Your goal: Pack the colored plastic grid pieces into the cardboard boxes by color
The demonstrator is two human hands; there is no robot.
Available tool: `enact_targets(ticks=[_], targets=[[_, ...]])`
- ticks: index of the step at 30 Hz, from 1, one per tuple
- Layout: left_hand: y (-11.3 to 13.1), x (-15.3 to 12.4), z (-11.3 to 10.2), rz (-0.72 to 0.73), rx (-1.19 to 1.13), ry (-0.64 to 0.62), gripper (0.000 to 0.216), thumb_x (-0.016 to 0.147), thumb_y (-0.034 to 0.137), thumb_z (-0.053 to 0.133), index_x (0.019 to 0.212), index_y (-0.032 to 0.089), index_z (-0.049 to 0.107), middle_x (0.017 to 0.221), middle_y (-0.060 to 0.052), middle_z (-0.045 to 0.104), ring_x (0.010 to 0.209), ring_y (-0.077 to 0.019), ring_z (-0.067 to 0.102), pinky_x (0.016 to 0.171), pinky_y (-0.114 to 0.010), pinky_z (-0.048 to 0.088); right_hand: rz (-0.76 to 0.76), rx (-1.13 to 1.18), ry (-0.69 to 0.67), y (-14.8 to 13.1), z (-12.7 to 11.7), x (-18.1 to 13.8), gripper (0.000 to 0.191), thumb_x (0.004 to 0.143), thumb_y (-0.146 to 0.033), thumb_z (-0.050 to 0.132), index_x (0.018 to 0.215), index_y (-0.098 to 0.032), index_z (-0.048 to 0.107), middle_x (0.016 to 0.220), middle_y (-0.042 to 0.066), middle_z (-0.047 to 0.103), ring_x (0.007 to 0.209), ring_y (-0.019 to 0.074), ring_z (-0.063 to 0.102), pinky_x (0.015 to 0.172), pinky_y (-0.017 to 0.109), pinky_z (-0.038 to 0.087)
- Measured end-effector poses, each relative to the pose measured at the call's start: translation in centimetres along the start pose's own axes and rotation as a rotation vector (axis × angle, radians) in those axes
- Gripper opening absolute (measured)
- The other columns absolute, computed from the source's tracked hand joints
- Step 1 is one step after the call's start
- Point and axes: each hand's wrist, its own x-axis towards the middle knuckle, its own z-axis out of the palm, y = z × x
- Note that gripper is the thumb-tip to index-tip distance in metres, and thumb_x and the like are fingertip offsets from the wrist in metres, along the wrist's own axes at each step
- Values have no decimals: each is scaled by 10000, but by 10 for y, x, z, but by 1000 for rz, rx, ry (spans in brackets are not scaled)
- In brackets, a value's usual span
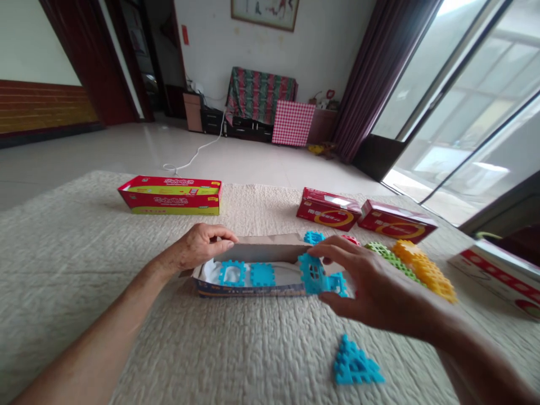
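An open cardboard box (270,292) with a white lining lies before me on the quilted cover. Inside it are a blue square frame block (233,282) and a solid blue square block (262,274). My left hand (205,246) pinches the box's far rim near its left end. Over the right end, my right hand (358,275) grips a blue interlocking block with a window grille (313,274) between thumb and fingers. Another blue block (337,284) shows just under that hand, partly hidden. A blue triangular stack of blocks (358,363) lies nearer to me on the right.
Behind my right hand lie a blue block (314,237), green blocks (392,261) and yellow blocks (426,271). A red-and-yellow box (175,203) stands at the back left, two dark red boxes (329,209) at the back right. A white-and-red carton (500,275) is far right.
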Motion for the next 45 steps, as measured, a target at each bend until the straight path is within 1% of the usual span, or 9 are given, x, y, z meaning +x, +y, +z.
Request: enact_targets(ticks=[3,6,15,21,25,28,32,37,45], targets=[[1,0,0,-2,-4,-6,233,805,285,545,923,194,724,911,-32,730,845,-180,653,750,-268,495,-23,15,-132,4,0,32,428,720,-244,658,1142,-229,589,987,52,634,818,170,605,740,301,496],[4,0,0,1,-2,-3,239,812,300,543,917,192,727,892,-35,728,807,-172,648,721,-264,495,-4,12,-174,8,7,45,412,706,-220,661,1113,-217,597,961,50,626,800,164,591,721,290,485],[3,-1,0,8,7,-3,235,812,296,543,917,195,727,899,-37,729,803,-170,649,718,-265,494,3,18,-64,17,16,35,376,710,-231,654,1080,-205,591,1007,63,615,827,172,588,730,301,488],[3,0,0,0,8,2,235,813,300,540,921,202,725,927,-37,729,844,-179,654,751,-276,505,-4,28,-38,11,12,37,189,792,-175,552,962,-214,628,908,30,650,772,142,599,713,282,472],[3,0,0,-1,4,-4,232,810,296,539,912,205,726,928,-30,730,852,-181,655,764,-272,504,22,37,154,21,2,27,137,864,-230,495,886,-217,630,864,21,664,738,131,602,675,269,461],[2,0,0,6,11,-3,229,807,288,539,916,208,725,938,-25,730,865,-182,655,767,-265,502,151,-1,299,40,-6,7,137,865,-283,504,844,-215,622,833,28,670,713,142,605,652,281,461],[-1,0,0,19,24,9,229,811,296,543,911,203,727,943,-33,730,874,-183,656,773,-260,502,305,-97,165,66,0,-21,122,833,-261,531,759,-215,616,718,14,649,603,135,580,576,274,429],[-1,0,0,23,30,4,222,808,312,550,900,211,725,956,-26,733,900,-186,658,801,-263,506,280,-126,-41,75,33,-29,62,797,-211,577,809,-229,635,761,10,632,667,145,591,601,265,420],[1,0,0,5,14,11,212,802,297,551,896,216,722,968,-19,733,920,-189,657,806,-262,504,267,-141,-91,72,56,-20,97,823,-220,560,891,-206,628,844,34,586,692,144,582,601,253,420]])
